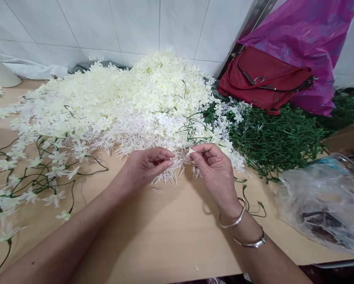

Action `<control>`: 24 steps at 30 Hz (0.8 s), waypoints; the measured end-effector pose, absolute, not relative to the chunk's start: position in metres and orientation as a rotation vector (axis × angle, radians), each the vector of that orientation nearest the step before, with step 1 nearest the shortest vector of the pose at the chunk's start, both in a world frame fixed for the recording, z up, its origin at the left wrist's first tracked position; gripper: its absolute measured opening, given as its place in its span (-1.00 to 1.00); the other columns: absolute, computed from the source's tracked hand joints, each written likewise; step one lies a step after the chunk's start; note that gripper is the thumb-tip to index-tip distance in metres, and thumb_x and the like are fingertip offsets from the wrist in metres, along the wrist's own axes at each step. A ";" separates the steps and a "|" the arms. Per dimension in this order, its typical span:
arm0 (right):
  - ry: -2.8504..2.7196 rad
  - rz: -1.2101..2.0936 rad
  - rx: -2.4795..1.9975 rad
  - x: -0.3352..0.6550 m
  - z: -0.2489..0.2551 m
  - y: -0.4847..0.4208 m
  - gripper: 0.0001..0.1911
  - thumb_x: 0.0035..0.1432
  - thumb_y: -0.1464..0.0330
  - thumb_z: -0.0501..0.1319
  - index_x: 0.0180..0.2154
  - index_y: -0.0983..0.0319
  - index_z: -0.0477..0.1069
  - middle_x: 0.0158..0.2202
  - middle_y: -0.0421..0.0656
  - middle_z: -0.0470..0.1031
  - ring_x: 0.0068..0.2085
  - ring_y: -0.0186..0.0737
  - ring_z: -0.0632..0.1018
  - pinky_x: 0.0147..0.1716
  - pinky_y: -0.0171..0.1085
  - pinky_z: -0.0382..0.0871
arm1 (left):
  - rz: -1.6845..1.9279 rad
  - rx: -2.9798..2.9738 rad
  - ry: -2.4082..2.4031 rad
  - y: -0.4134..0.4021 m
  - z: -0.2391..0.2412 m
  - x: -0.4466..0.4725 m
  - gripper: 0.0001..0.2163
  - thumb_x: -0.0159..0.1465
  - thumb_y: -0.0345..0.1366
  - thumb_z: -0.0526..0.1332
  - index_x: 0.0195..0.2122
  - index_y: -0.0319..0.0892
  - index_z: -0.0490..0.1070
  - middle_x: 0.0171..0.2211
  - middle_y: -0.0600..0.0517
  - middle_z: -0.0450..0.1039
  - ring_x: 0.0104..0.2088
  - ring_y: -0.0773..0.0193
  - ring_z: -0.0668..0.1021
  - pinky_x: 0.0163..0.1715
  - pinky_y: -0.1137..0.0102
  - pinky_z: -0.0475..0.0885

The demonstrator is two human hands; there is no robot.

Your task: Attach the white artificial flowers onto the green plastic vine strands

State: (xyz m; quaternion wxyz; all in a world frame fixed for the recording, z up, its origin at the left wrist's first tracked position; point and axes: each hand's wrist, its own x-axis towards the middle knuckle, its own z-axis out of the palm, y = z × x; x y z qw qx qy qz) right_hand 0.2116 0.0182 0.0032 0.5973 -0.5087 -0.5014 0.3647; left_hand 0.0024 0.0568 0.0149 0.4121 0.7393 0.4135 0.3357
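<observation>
A big heap of loose cream plastic flowers (129, 94) lies on the wooden table (171, 236), with a fringe of white spiky stamen pieces (141, 138) along its near edge. My left hand (146, 165) rests at that fringe, fingers curled and pinched on a white stamen piece. My right hand (214, 167), two metal bangles on its wrist, pinches a small cream flower (191, 151) between thumb and forefinger. The two hands' fingertips are close together, a few centimetres apart.
Finished green stems with flowers (35, 177) lie at the left. A pile of bare green stems (277, 138) sits at the right, behind it a red handbag (262, 81) and a purple plastic bag (307, 43). A clear plastic bag (321, 201) lies at the right edge. White tiled wall behind.
</observation>
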 end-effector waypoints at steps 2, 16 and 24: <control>-1.169 0.791 -1.203 0.213 0.003 0.019 -0.95 0.24 0.37 0.35 -0.24 0.18 0.52 -0.32 -0.22 0.53 -0.28 -0.28 0.53 -0.22 -0.24 0.40 | 0.909 1.980 1.051 0.057 0.014 0.002 -0.85 0.38 -0.21 0.33 -0.13 -0.12 0.64 -0.27 0.02 0.70 -0.38 0.34 0.62 -0.36 0.46 0.49; -1.140 0.572 -1.227 0.210 0.005 0.015 -0.92 0.29 0.32 0.30 -0.21 0.17 0.44 -0.32 -0.22 0.45 -0.31 -0.24 0.46 -0.27 -0.22 0.34 | 1.067 2.657 1.002 0.090 0.010 0.053 -0.77 0.44 -0.33 0.28 0.10 -0.20 0.49 -0.07 -0.09 0.60 -0.18 0.18 0.64 -0.17 0.31 0.55; -1.170 0.502 -1.219 0.212 0.005 0.017 -0.95 0.31 0.33 0.28 -0.21 0.16 0.44 -0.32 -0.23 0.47 -0.29 -0.23 0.48 -0.25 -0.22 0.36 | 1.302 2.420 1.031 0.093 0.028 0.051 -0.95 0.39 -0.39 0.33 -0.18 -0.16 0.61 -0.27 0.04 0.67 -0.33 0.32 0.63 -0.30 0.44 0.50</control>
